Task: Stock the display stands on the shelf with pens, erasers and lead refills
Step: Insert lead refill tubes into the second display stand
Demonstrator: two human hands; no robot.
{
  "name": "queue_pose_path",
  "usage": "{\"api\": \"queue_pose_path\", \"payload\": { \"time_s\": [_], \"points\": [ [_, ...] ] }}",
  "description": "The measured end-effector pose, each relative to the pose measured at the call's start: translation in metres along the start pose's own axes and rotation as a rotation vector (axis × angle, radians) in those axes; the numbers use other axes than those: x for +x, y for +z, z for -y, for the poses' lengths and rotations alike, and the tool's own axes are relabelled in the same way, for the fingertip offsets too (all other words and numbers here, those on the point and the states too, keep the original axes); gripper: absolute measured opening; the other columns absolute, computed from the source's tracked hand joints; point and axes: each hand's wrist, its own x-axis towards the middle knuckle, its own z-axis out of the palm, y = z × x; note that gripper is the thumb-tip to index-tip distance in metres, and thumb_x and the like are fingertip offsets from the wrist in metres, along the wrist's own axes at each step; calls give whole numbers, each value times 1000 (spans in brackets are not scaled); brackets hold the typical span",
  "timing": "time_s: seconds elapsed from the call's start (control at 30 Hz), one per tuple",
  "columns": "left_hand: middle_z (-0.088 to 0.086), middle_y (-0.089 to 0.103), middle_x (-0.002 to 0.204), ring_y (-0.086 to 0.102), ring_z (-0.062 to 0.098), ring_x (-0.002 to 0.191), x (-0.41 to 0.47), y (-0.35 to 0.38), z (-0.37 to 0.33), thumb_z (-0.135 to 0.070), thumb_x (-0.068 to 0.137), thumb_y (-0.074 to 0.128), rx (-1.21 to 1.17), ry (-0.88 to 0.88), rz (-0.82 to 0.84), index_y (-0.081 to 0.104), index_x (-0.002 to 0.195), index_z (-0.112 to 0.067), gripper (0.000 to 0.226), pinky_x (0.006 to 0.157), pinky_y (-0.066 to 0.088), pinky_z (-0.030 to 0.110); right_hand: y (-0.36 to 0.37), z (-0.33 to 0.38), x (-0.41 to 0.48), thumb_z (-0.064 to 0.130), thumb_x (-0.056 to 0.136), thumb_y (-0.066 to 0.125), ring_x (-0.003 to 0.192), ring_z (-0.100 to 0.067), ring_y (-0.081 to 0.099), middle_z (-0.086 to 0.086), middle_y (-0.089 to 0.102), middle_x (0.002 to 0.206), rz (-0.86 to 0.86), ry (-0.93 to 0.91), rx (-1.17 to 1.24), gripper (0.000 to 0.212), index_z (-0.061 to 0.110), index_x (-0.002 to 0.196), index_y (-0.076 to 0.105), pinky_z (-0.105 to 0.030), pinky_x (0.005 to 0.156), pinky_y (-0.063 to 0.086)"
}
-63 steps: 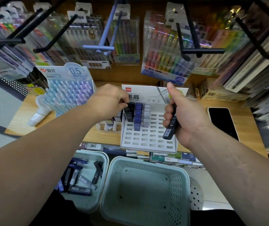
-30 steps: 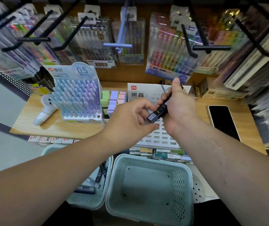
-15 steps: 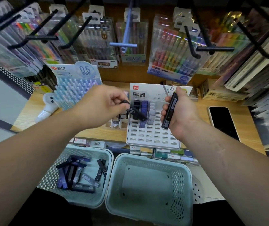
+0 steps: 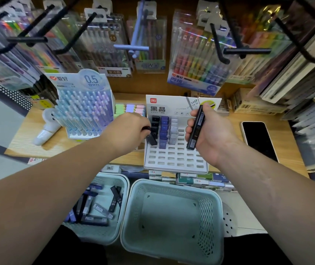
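A white slotted lead-refill stand (image 4: 175, 159) sits on the wooden shelf. Black, purple and pale refill cases fill its back-left slots. My left hand (image 4: 128, 131) pinches a black refill case (image 4: 151, 139), its lower end at the stand's left column. My right hand (image 4: 208, 134) grips a stack of black refill cases (image 4: 196, 129) upright over the stand's right side. Left of the stand are a full pen display (image 4: 84, 109) and pastel erasers (image 4: 129, 109).
Below the shelf, a green basket (image 4: 103, 232) on the left holds several refill cases, and a second green basket (image 4: 217, 207) beside it holds nothing. A phone (image 4: 257, 140) lies on the shelf at right. Hanging pen packs and black hooks (image 4: 246, 51) overhang the shelf.
My left hand has carried the black refill case down and right to the stand's left column. My right hand has stayed over the stand with its cases.
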Motion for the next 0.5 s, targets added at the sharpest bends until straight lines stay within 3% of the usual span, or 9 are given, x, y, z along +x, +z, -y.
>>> {"api": "queue_pose_path", "payload": {
  "time_s": [0.17, 0.33, 0.43, 0.5],
  "points": [
    [7, 71, 96, 61, 29, 87, 8, -4, -3, -22, 98, 59, 50, -18, 34, 73, 98, -12, 17, 73, 50, 37, -6, 0, 1, 47, 106, 41, 55, -16, 51, -1, 56, 65, 39, -4, 2, 42, 15, 87, 62, -29, 55, 48],
    [9, 71, 99, 58, 27, 86, 14, -8, -9, -23, 98, 59, 80, -53, 75, 72, 100, -12, 17, 68, 38, 30, -14, 2, 3, 48, 105, 42, 56, -16, 52, -1, 56, 66, 66, -20, 10, 41, 15, 92, 62, -30, 56, 48],
    [9, 73, 99, 64, 30, 93, 14, -8, -16, -20, 94, 66, 52, -45, 6, 71, 113, -14, 21, 75, 48, 32, -16, 2, 2, 48, 105, 42, 55, -16, 53, -1, 57, 66, 82, -21, 8, 39, 15, 95, 62, -31, 57, 49],
    [9, 73, 93, 65, 32, 90, 13, -6, -19, -17, 91, 69, 17, -52, -36, 69, 109, -12, 18, 77, 53, 39, -16, 2, 3, 46, 106, 42, 53, -15, 54, -1, 57, 66, 87, -27, 7, 37, 16, 97, 62, -31, 56, 49]
  ]
}}
